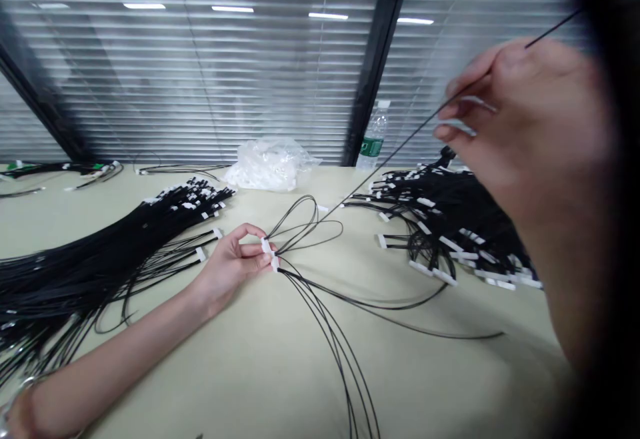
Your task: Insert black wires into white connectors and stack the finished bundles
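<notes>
The tabletop [280, 365] is carrying a wire bundle [75, 265] at nine o'clock. The right hand [520, 125], blurred, is seemingly pinching a taut black wire [390, 155] at two o'clock. The left hand [235, 262] fingers are gripping white connectors [269, 252] at center.

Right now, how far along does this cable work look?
Judging by the piles, partway. A coiled heap on the right may be finished ones. In hand: the left hand pinches white connectors of a few looped cables, while the right hand draws one cable up taut. A long straight bundle lies on the left, seemingly left to do.
</notes>
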### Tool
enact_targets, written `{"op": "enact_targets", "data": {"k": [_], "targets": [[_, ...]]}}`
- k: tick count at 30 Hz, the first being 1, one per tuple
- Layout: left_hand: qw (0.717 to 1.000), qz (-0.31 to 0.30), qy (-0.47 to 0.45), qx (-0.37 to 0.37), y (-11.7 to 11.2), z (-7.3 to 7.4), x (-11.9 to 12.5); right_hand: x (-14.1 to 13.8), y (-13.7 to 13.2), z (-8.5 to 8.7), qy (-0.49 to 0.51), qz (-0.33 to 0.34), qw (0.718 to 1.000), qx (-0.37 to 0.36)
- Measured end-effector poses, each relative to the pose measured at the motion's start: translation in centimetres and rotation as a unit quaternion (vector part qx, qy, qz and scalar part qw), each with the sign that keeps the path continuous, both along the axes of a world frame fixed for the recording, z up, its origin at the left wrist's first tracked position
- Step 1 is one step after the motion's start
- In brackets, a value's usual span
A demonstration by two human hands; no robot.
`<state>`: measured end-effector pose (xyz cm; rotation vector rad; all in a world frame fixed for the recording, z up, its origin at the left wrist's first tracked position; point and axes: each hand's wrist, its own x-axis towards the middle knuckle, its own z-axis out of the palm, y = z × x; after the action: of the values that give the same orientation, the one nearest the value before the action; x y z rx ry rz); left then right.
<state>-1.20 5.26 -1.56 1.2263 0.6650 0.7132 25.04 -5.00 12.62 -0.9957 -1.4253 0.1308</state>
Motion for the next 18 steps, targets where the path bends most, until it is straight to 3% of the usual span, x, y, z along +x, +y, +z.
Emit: {"op": "enact_targets", "data": {"k": [2,5,7,9,11,13,16,18], "targets": [[1.000,-0.005,-0.005,0.002,0.0,0.0,0.0,-0.4,0.1,-0.3,0.095,0.063,0.993,-0.004],[1.000,-0.009,-0.009,0.004,-0.1,0.0,0.1,-0.2,0.5,-0.5,0.198,0.132,0.969,-0.068],[1.000,-0.011,-0.008,0.005,-0.2,0.0,0.1,-0.2,0.7,-0.6,0.223,0.120,0.962,-0.102],[1.000,-0.014,-0.007,0.008,-0.3,0.1,0.1,-0.8,0.8,-0.8,0.196,0.088,0.973,-0.086],[1.000,-0.013,-0.006,0.011,-0.4,0.2,0.1,-2.2,0.7,-1.5,0.110,0.044,0.992,-0.041],[1.000,-0.014,-0.007,0.014,-0.6,0.3,0.1,-4.1,0.5,-2.6,-0.051,-0.003,0.999,-0.014],[0.999,-0.020,-0.017,0.019,-1.0,0.5,0.1,-6.7,0.5,-5.1,-0.298,-0.006,0.953,-0.048],[0.999,-0.027,-0.024,0.026,-1.2,0.7,0.1,-7.8,0.7,-6.8,-0.392,0.011,0.917,-0.078]]}}
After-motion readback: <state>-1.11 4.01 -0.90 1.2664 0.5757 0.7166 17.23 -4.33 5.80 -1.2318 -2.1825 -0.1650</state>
